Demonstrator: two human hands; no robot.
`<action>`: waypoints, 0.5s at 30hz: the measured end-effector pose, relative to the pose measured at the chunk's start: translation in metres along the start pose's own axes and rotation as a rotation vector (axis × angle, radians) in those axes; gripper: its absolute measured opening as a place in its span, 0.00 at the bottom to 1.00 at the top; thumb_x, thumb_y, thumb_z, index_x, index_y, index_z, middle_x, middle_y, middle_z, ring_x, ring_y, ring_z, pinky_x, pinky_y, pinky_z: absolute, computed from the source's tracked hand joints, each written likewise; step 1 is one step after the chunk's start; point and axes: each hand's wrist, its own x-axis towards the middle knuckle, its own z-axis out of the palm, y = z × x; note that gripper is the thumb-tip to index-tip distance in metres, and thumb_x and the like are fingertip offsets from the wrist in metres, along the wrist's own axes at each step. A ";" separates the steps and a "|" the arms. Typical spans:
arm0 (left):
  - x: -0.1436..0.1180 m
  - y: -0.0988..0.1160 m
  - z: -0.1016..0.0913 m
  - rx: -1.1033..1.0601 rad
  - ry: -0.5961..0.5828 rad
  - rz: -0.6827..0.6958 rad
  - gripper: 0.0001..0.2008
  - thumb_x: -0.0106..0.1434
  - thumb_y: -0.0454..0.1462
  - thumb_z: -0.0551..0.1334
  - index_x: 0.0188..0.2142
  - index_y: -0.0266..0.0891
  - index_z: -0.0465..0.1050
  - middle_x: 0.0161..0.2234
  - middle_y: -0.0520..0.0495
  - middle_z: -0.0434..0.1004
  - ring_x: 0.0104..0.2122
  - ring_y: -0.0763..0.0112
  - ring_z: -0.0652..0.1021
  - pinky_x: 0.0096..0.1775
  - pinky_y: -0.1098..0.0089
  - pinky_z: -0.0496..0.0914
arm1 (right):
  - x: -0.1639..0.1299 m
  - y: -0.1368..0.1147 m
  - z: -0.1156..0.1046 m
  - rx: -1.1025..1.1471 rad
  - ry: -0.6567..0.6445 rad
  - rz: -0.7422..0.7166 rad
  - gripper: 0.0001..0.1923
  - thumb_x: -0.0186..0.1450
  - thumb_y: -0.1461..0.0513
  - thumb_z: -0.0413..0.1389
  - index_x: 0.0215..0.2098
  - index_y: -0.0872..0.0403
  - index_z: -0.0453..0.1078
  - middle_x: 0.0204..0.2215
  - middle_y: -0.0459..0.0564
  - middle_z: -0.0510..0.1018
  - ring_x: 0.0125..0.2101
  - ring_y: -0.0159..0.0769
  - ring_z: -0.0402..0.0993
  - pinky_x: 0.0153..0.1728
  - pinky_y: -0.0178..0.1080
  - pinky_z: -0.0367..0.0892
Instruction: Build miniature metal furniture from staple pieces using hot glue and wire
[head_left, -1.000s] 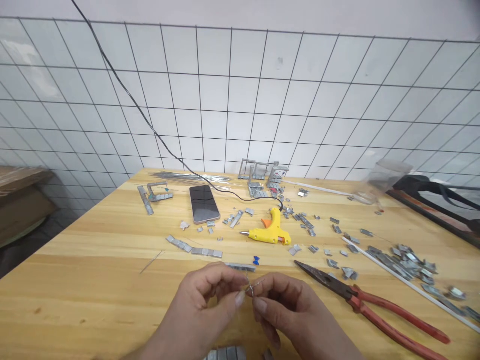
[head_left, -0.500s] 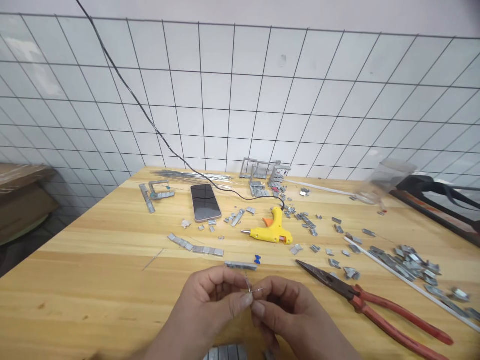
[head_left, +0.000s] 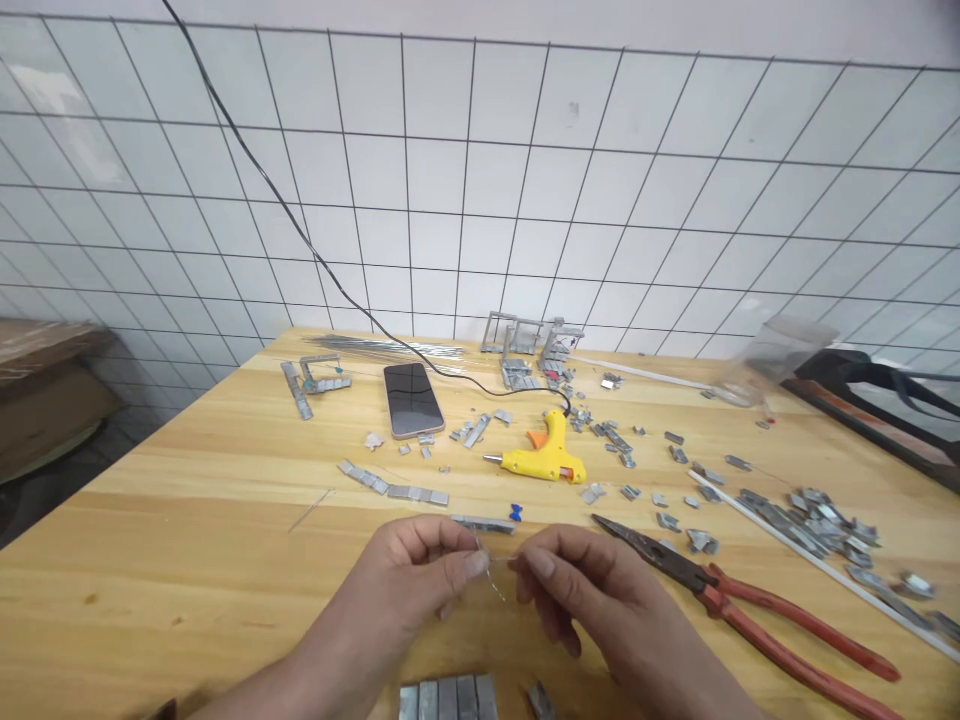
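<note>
My left hand (head_left: pixel 420 575) and my right hand (head_left: pixel 574 585) meet low in the middle of the wooden table (head_left: pixel 187 520). Between their fingertips they pinch a thin bent piece of wire (head_left: pixel 495 572), one end in each hand. Just beyond my fingers lie a grey metal strip (head_left: pixel 482 523) and a tiny blue piece (head_left: pixel 514 513). A block of grey metal segments (head_left: pixel 448 696) sits right below my hands at the near edge.
Red-handled long-nose pliers (head_left: pixel 739 600) lie to the right. A yellow glue gun (head_left: pixel 544 457) with a black cord, a phone (head_left: pixel 412 399), thin rods (head_left: pixel 390 348), and several scattered metal bits (head_left: pixel 810 520) cover the far and right table. A wire grid (head_left: pixel 480 200) backs the tiled wall.
My hands have drawn slightly apart and moved a little farther from me, so the wire between them shows more. The view has shifted a bit; the metal block below is more visible.
</note>
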 end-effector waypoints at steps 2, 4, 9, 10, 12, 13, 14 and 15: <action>0.000 0.001 0.000 -0.004 -0.011 -0.003 0.13 0.50 0.44 0.71 0.27 0.36 0.76 0.19 0.56 0.67 0.20 0.78 0.62 0.26 0.75 0.57 | 0.001 0.000 -0.002 -0.032 0.017 -0.014 0.22 0.60 0.45 0.57 0.25 0.56 0.70 0.16 0.41 0.66 0.18 0.26 0.60 0.21 0.31 0.56; 0.000 0.002 0.001 -0.003 -0.023 -0.009 0.13 0.50 0.44 0.71 0.26 0.36 0.75 0.19 0.56 0.67 0.20 0.78 0.63 0.26 0.75 0.57 | 0.002 0.000 -0.001 -0.036 -0.004 -0.016 0.22 0.59 0.45 0.58 0.24 0.55 0.70 0.17 0.40 0.66 0.18 0.26 0.58 0.20 0.31 0.55; -0.001 0.008 0.006 0.011 -0.010 0.007 0.11 0.50 0.42 0.70 0.23 0.36 0.74 0.16 0.57 0.66 0.19 0.78 0.62 0.24 0.76 0.58 | 0.001 -0.003 0.010 0.010 -0.072 0.034 0.22 0.53 0.44 0.62 0.23 0.54 0.69 0.17 0.39 0.64 0.19 0.26 0.55 0.21 0.32 0.53; -0.002 0.008 0.006 0.008 -0.009 0.009 0.11 0.50 0.41 0.70 0.23 0.36 0.73 0.16 0.57 0.65 0.19 0.78 0.62 0.24 0.76 0.58 | 0.001 -0.002 0.012 0.018 -0.080 0.039 0.22 0.52 0.45 0.63 0.23 0.54 0.69 0.17 0.39 0.64 0.19 0.26 0.55 0.21 0.32 0.52; -0.003 0.008 0.007 -0.006 -0.007 0.007 0.11 0.50 0.41 0.70 0.23 0.36 0.73 0.16 0.57 0.65 0.19 0.78 0.63 0.24 0.77 0.58 | 0.002 0.004 0.016 0.048 -0.073 0.030 0.20 0.52 0.46 0.64 0.23 0.55 0.69 0.18 0.39 0.65 0.20 0.26 0.53 0.22 0.32 0.51; -0.003 0.007 0.007 -0.014 -0.006 0.008 0.10 0.50 0.40 0.70 0.23 0.36 0.73 0.16 0.57 0.66 0.19 0.78 0.63 0.23 0.77 0.58 | 0.002 0.009 0.017 0.065 -0.062 0.023 0.19 0.53 0.48 0.63 0.24 0.55 0.69 0.18 0.39 0.65 0.20 0.26 0.52 0.22 0.32 0.51; -0.004 0.006 0.007 -0.019 -0.007 0.010 0.10 0.50 0.40 0.70 0.24 0.36 0.73 0.16 0.57 0.66 0.19 0.78 0.63 0.23 0.77 0.57 | 0.003 0.013 0.018 0.077 -0.053 0.015 0.18 0.54 0.49 0.63 0.24 0.55 0.69 0.19 0.40 0.65 0.20 0.26 0.53 0.22 0.32 0.51; -0.004 0.005 0.007 -0.021 -0.004 0.012 0.10 0.50 0.40 0.70 0.24 0.36 0.73 0.16 0.57 0.67 0.19 0.78 0.63 0.23 0.77 0.57 | 0.003 0.017 0.018 0.085 -0.043 0.007 0.17 0.54 0.50 0.63 0.25 0.55 0.69 0.19 0.40 0.66 0.21 0.26 0.53 0.23 0.32 0.51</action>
